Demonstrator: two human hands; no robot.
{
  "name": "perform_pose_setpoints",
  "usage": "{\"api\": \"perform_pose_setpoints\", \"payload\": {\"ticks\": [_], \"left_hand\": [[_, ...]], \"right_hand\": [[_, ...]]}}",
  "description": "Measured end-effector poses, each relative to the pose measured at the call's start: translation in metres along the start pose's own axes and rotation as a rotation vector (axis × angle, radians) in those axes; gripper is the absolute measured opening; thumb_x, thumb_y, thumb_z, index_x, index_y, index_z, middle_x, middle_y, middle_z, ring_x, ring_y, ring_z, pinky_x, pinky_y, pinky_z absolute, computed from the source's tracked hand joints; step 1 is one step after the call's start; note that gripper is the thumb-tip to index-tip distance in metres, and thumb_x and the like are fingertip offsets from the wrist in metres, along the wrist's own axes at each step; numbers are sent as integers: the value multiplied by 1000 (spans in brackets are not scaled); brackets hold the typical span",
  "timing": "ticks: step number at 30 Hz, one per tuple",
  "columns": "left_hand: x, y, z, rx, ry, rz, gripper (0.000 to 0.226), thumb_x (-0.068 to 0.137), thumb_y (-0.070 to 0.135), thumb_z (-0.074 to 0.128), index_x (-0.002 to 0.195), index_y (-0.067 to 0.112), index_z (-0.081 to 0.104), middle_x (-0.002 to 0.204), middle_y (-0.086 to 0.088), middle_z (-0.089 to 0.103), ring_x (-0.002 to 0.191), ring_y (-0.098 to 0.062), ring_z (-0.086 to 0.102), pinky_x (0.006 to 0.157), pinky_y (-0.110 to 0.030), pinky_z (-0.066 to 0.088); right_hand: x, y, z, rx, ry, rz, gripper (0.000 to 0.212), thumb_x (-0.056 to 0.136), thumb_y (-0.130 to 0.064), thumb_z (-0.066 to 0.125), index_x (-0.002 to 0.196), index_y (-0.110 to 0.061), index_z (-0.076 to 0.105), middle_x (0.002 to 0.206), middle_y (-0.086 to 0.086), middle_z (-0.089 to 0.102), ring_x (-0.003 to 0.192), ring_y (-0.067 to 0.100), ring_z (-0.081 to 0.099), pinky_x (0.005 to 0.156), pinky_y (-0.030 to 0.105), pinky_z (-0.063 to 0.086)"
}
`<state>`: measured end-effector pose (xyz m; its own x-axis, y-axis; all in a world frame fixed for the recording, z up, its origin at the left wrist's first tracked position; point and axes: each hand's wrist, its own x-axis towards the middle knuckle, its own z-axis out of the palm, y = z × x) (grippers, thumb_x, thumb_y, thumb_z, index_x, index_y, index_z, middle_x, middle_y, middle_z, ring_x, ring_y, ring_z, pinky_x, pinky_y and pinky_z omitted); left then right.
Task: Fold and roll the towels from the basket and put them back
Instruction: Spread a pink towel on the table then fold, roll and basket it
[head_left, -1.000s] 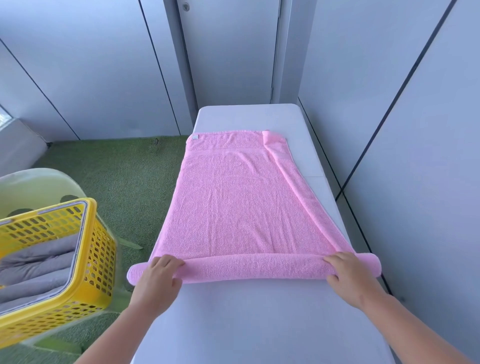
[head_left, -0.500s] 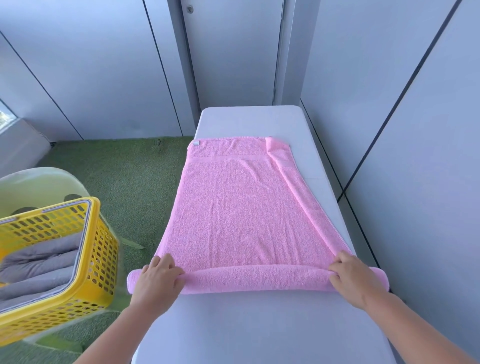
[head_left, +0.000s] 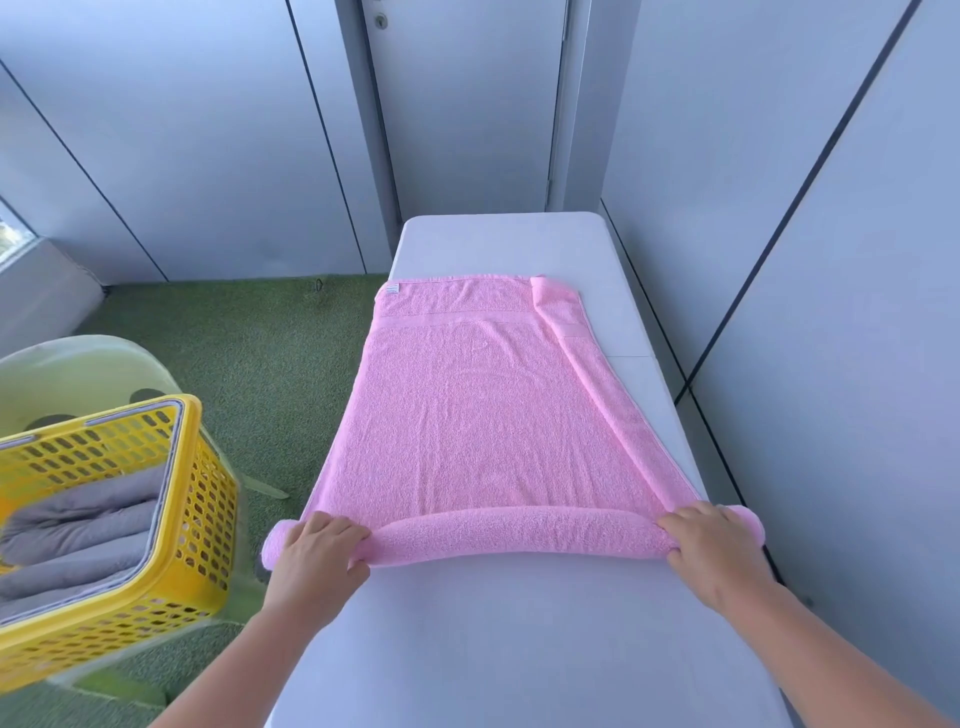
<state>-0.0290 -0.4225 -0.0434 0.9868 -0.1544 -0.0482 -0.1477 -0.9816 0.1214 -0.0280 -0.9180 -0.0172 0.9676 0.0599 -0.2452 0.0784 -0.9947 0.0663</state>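
Pink towel (head_left: 483, 415) | near-edge roll spans both hands | left hand (head_left: 317, 556), right hand (head_left: 714, 551) curl over its ends, seemingly gripping

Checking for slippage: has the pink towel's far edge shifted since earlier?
Yes: the pink towel's far edge slid slightly toward the person, away from the table's far end.

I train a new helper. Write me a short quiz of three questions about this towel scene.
1. True or false: the left hand and the right hand both grip the rolled near end of the pink towel.
2. The yellow basket holds: A) grey towels B) plates C) shoes.
3. Fill in: the pink towel lies on a white ____.
Key: 1 true; 2 A; 3 table.
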Motion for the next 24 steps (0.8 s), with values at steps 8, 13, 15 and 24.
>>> {"api": "perform_pose_setpoints", "payload": {"ticks": [8, 13, 15, 24], "left_hand": [[-50, -3, 9, -5, 19, 70, 14, 67, 45, 52, 71, 36, 61, 69, 22, 50, 75, -12, 49, 62, -31, 41], [-65, 3, 13, -33, -12, 16, 26, 66, 46, 55, 90, 40, 64, 84, 24, 54, 85, -12, 51, 69, -32, 42], [-66, 12, 9, -53, -34, 3, 40, 65, 49, 58, 104, 42, 62, 94, 25, 54, 92, -11, 53, 75, -32, 43], [-40, 89, 12, -86, -109, 153, 66, 61, 67, 62, 122, 42, 55, 106, 23, 58, 98, -10, 58, 86, -35, 49]], "right_hand": [[-46, -4, -4, 20, -90, -27, 20, 77, -37, 45, 86, -32, 63, 80, -17, 52, 93, 10, 57, 63, 29, 28], [-62, 3, 22, 89, -9, -56, 34, 50, -45, 58, 80, -37, 69, 74, -20, 56, 74, 11, 59, 57, 25, 42], [-61, 2, 22, 131, -12, -37, 41, 55, -54, 56, 91, -39, 69, 82, -20, 57, 83, 11, 59, 69, 29, 50], [-37, -76, 4, 242, -48, -266, 76, 74, -71, 44, 139, -32, 48, 133, -14, 51, 127, 13, 44, 108, 35, 31]]}}
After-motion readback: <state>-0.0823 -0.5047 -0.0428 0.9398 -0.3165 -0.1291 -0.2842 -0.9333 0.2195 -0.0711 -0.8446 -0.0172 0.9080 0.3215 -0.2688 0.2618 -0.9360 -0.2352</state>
